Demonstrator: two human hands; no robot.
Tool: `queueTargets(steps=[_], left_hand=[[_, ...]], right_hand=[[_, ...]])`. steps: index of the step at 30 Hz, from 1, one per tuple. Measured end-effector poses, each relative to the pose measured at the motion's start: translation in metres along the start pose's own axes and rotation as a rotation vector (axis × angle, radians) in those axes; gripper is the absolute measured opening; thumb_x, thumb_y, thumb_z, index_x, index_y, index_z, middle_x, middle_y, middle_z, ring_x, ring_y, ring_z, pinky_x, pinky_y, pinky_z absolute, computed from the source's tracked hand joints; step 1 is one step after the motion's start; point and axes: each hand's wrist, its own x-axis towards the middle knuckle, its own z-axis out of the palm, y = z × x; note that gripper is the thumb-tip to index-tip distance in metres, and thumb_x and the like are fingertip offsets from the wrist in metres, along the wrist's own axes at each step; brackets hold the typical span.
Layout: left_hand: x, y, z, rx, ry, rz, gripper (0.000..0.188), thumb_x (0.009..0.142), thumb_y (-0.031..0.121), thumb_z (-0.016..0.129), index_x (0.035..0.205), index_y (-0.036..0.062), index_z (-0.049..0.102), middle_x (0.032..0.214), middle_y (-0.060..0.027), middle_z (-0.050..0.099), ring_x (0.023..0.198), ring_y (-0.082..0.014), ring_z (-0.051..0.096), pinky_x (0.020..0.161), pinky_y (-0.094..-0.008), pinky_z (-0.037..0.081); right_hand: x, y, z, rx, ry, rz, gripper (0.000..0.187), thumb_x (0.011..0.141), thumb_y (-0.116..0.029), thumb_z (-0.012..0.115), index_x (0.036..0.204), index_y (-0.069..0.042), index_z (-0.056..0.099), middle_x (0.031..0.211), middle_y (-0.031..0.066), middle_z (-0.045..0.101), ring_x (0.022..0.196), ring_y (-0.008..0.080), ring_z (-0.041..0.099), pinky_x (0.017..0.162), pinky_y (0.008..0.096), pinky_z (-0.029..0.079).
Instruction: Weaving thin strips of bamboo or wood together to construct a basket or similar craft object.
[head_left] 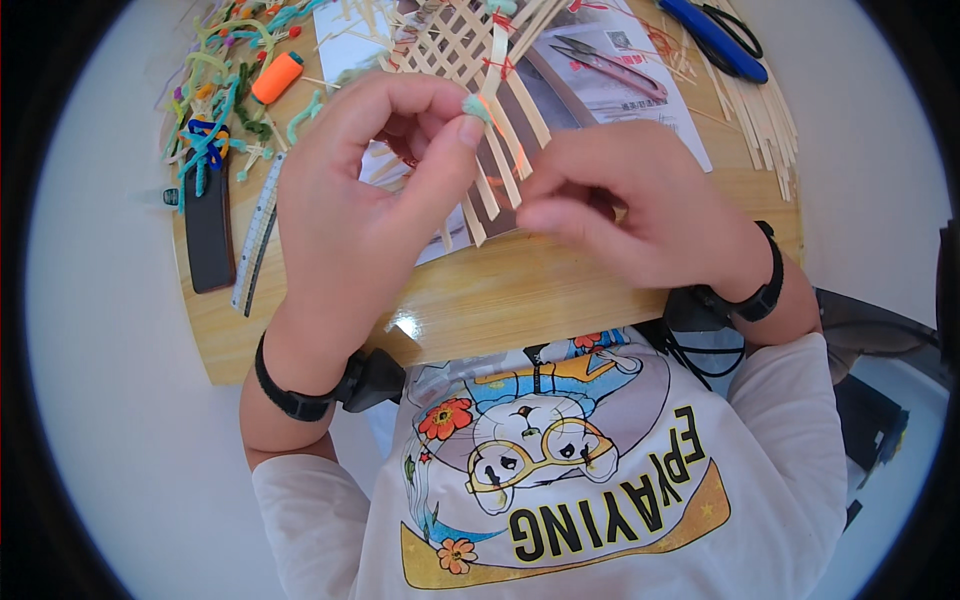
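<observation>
My left hand [365,170] pinches a pale green fuzzy piece [477,107] of pipe cleaner between thumb and forefinger, at the lower end of a bamboo strip [497,62]. Orange thread [519,155] runs down from that pinch toward my right hand [620,200], whose fingers are closed on it; their tips are partly hidden and slightly blurred. Beyond both hands lies a woven bamboo lattice [447,48], its loose strip ends pointing toward me. Red thread [499,68] is tied around the strip above my left fingertips.
Pink-handled thread snips [625,75] lie on printed paper [680,135]. Farther right are a blue-handled tool [712,38] and loose bamboo strips [765,130]. At left are tangled pipe cleaners [205,140], an orange thread spool [277,78], a dark flat case [207,245] and a clear ruler [257,235].
</observation>
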Motion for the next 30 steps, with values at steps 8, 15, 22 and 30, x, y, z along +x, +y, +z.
queueTargets(steps=[8,15,22,30], left_hand=[[0.004,-0.006,-0.001,0.019,0.128,0.001,0.012,0.083,0.008,0.070,0.090,-0.0003,0.065,0.079,-0.0006,0.062,0.068,-0.0067,0.055,0.064,-0.0214,0.046],[0.003,-0.002,-0.002,0.095,0.062,0.022,0.013,0.087,0.003,0.067,0.098,-0.0024,0.063,0.090,-0.0002,0.062,0.080,-0.0071,0.054,0.075,-0.0212,0.044],[0.002,0.000,-0.002,0.096,0.045,-0.003,0.013,0.086,0.003,0.067,0.097,-0.0026,0.063,0.091,-0.0006,0.062,0.080,-0.0071,0.054,0.076,-0.0213,0.044],[0.003,-0.003,-0.002,0.050,0.041,-0.019,0.014,0.088,0.004,0.067,0.100,-0.0020,0.063,0.092,-0.0003,0.062,0.082,-0.0065,0.055,0.075,-0.0198,0.044]], right_hand=[[-0.004,-0.006,-0.002,0.053,-0.059,-0.241,0.018,0.082,-0.015,0.070,0.073,-0.008,0.056,0.056,0.0036,0.049,0.048,0.0229,0.048,0.045,0.0336,0.034],[-0.008,-0.011,-0.005,0.169,0.023,-0.347,0.016,0.075,-0.005,0.072,0.071,-0.006,0.057,0.059,0.0023,0.051,0.046,0.0208,0.042,0.042,0.0322,0.029],[-0.009,-0.014,-0.010,0.308,0.105,-0.307,0.014,0.082,-0.007,0.067,0.073,-0.003,0.057,0.061,0.0028,0.052,0.046,0.0176,0.043,0.042,0.0311,0.030],[-0.009,-0.009,-0.017,0.254,0.139,-0.306,0.011,0.082,-0.004,0.062,0.074,-0.001,0.056,0.060,0.0042,0.051,0.046,0.0179,0.043,0.042,0.0308,0.030]])
